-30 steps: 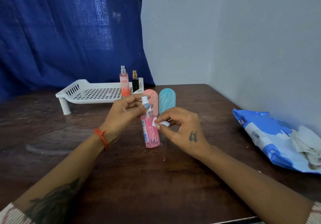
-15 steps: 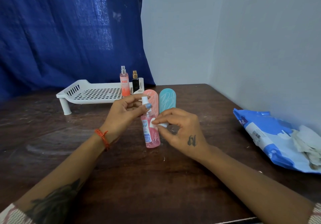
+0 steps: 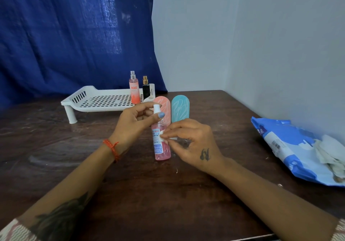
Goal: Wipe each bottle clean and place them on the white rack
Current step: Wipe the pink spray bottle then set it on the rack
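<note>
A pink spray bottle (image 3: 162, 143) is stood upright on the dark wooden surface (image 3: 149, 194), near the middle. Its white nozzle is pinched by the left hand (image 3: 135, 124), whose thumb and fingers are curled round the top. A small white wipe (image 3: 164, 138) is gripped between the curled fingers and thumb of the right hand (image 3: 192, 143) and is pressed against the bottle's label. Most of the wipe is hidden inside the fingers, and part of the label print is covered, so it can be read only in part.

Just behind the hands, a pink rounded bottle (image 3: 164, 108) and a teal rounded bottle (image 3: 180, 108) are seen; their lower ends are blocked by the hands, so whether they stand or lie cannot be told. Farther back, a white rack (image 3: 97, 100) is set on the surface, with an orange-pink spray bottle (image 3: 134, 91) and a small black bottle (image 3: 146, 89) stood upright at its right end. The base of the black bottle is masked by the rack's rim.

At the right, a blue and white wipe packet (image 3: 291, 147) is laid near the wall, cut off by the frame edge, with crumpled used wipes (image 3: 328, 153) on it. Both forearms are cut off at the bottom edge.
</note>
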The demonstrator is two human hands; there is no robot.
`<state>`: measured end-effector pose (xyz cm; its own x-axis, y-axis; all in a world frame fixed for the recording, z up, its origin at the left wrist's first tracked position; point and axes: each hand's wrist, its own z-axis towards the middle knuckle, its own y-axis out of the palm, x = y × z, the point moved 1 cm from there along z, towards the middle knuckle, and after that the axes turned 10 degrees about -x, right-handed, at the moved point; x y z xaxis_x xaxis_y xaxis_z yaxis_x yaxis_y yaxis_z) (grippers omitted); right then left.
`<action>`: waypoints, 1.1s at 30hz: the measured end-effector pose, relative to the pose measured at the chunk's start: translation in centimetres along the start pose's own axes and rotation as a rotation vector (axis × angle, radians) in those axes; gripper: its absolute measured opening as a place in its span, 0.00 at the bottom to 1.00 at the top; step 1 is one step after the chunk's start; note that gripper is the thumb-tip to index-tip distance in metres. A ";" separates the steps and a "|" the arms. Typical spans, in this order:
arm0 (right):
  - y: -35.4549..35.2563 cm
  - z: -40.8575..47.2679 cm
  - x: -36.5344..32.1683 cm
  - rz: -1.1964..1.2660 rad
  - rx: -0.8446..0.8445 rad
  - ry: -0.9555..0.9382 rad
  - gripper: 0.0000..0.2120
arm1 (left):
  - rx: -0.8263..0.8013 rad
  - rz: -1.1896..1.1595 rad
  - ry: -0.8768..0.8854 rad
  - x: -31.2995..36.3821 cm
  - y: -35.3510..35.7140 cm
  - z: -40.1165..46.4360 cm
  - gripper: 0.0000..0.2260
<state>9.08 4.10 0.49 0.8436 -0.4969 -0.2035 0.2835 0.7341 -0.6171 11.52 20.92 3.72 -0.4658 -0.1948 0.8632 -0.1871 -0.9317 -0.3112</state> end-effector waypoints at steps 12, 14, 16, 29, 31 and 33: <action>0.2 -0.1 -0.1 -0.090 -0.026 -0.039 0.09 | 0.019 0.019 -0.006 -0.2 -0.1 0.0 0.14; 0.1 -0.1 -0.2 -0.082 -0.066 -0.073 0.08 | 0.016 0.015 -0.006 -0.2 -0.1 0.0 0.14; 0.0 -0.2 -0.2 -0.057 -0.076 -0.071 0.07 | 0.016 0.013 -0.015 -0.3 -0.1 0.0 0.14; 0.0 -0.1 0.1 0.080 -0.069 0.050 0.06 | 0.001 -0.124 -0.058 -0.5 -0.3 0.2 0.13; 0.0 -0.1 0.4 0.088 -0.080 0.088 0.05 | 0.000 -0.144 -0.066 -0.6 -0.4 0.2 0.13; 0.1 0.0 0.6 0.090 -0.064 0.139 0.05 | -0.003 -0.162 -0.074 -0.7 -0.4 0.2 0.12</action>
<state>9.62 3.81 0.28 0.7916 -0.4932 -0.3608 0.1764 0.7497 -0.6379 12.07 21.37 3.35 -0.3644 -0.0639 0.9290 -0.2573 -0.9519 -0.1664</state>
